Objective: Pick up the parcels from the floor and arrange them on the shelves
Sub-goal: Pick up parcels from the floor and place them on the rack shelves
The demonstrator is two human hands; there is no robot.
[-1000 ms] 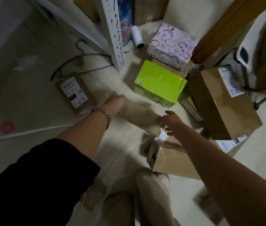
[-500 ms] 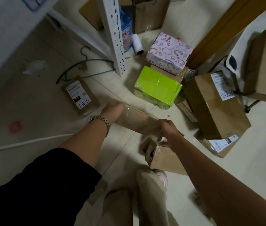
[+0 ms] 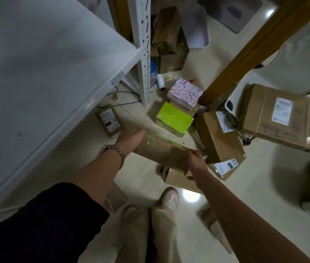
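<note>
I hold a long brown taped parcel [image 3: 159,150] off the floor between both hands. My left hand [image 3: 131,138], with a wristwatch, grips its left end. My right hand [image 3: 195,160] grips its right end, fingers curled over the edge. Below it on the floor lie more parcels: a brown box [image 3: 178,180] under my right wrist, a lime-green box [image 3: 174,118], a patterned pink box [image 3: 184,93], a tall brown box [image 3: 216,137] with a label, and a small labelled packet [image 3: 109,120]. The white shelf [image 3: 36,73] fills the upper left.
The shelf's perforated white post [image 3: 143,54] stands beside the parcels. A wooden door frame [image 3: 245,54] runs diagonally on the right. A large brown box [image 3: 277,114] rests on a chair. More boxes [image 3: 169,40] sit behind the post. My feet [image 3: 169,198] are below.
The parcel has risen from the floor in both hands. My right hand closed on its end. My view lifted, bringing the shelf surface into sight at the left.
</note>
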